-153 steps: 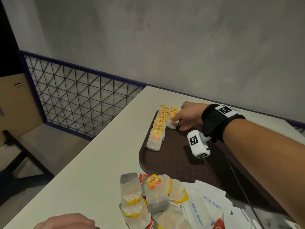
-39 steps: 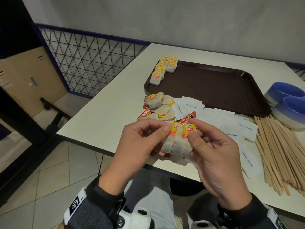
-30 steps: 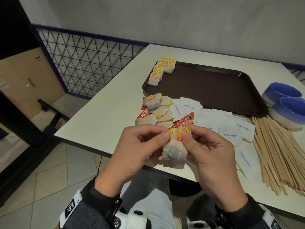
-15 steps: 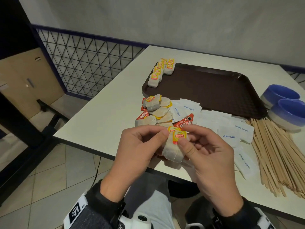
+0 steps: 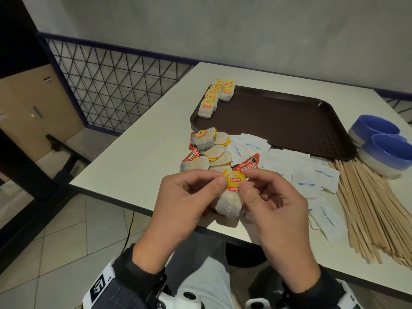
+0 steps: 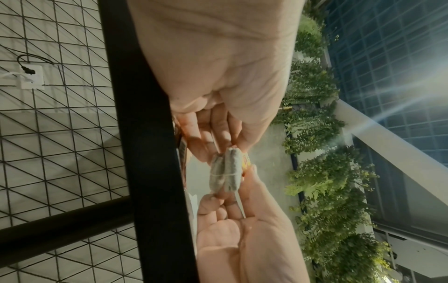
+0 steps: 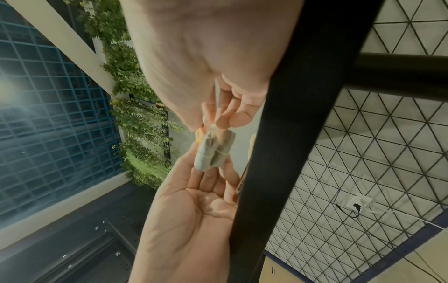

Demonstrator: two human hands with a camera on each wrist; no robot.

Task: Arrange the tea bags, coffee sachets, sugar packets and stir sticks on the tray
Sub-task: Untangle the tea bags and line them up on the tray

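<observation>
Grip: left hand (image 5: 182,204) and right hand (image 5: 274,210) both pinch two stacked tea bags (image 5: 229,202), long axis pointing toward the tray (image 5: 289,121). Held bags hang over the near desk (image 5: 138,152) edge; tray's tea-bag rows (image 5: 214,98) lie beyond, left hand likely nearer.

I see two tea bags (image 5: 229,202) stacked upright over the table edge, more rowed on the brown tray (image 5: 289,121), sachets, sugar, sticks (image 5: 374,210) loose beside
</observation>
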